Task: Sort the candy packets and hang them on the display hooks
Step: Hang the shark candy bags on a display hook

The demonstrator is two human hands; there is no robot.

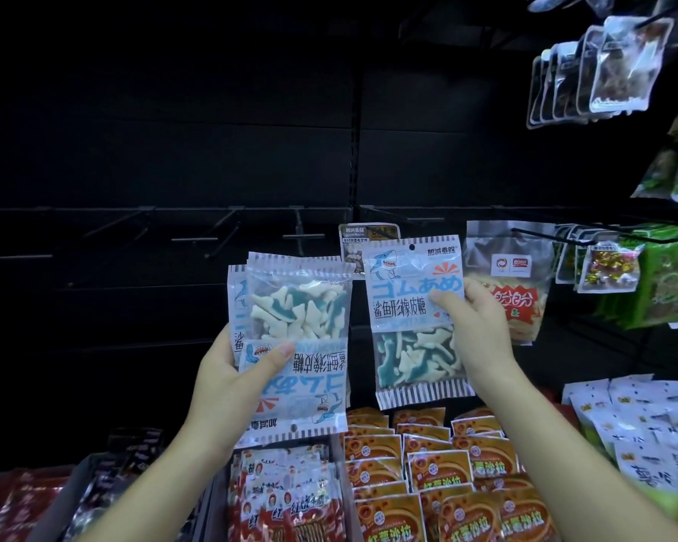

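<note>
My left hand grips a small stack of blue-and-white shark gummy packets; the front one is upside down. My right hand pinches a single upright shark gummy packet by its right edge, thumb on the front. Its hang hole sits near the top, just in front of a small packet hanging on a hook behind it. Several bare black display hooks jut from the dark back panel to the left.
A clear packet with a red label hangs just right of my right hand. Green and clear packets fill hooks at the far right. Below, bins hold orange packets, red packets and white packets.
</note>
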